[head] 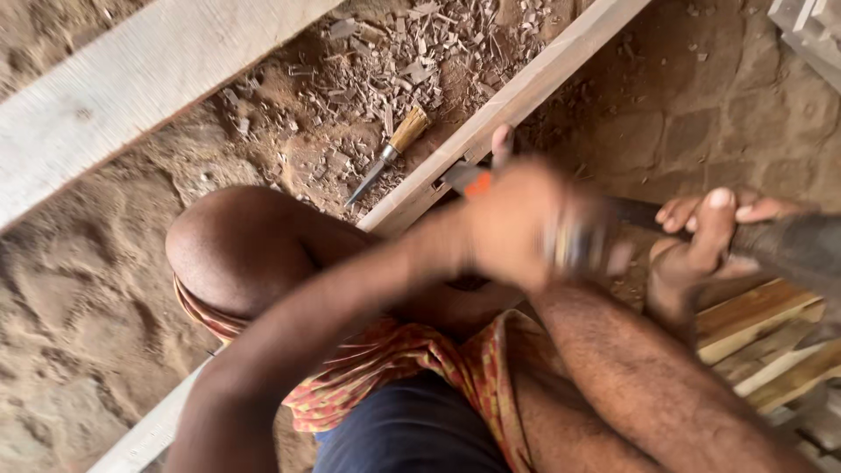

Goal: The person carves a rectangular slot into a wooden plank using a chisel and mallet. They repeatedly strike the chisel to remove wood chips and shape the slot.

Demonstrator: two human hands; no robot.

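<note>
Looking down from a head cam: sandy ground, w/ a pale plank [114,92] laid diagonally across the upper left. Just right of it, wood chips [412,52] are scattered over the dirt, & a spare chisel [390,153] w/ a light wooden handle is left lying among them, untouched, blade pointing down-left. A bent knee [236,245] is seen at centre-left, w/ an orange patterned cloth [394,368] wrapped below it; the crouch is probably kept so the workpiece stays close under the hands.

A long narrow timber rail [517,96] runs from lower left to upper right, passing behind the knee. The left hand [517,223] is held over the rail at centre, fist closed round a tool w/ an orange-marked handle [473,181]; its tip seems set against the rail's edge, though motion blur hides the exact contact. One finger is seen poking up above the fist.

At right, the right hand [701,250] is wrapped shut around a dark handle [788,245], likely a mallet or hammer, head out of view or too blurred to tell. It is held apart from the left fist, to its right. Stacked slats [762,337] lie beneath that hand, at lower right.
</note>
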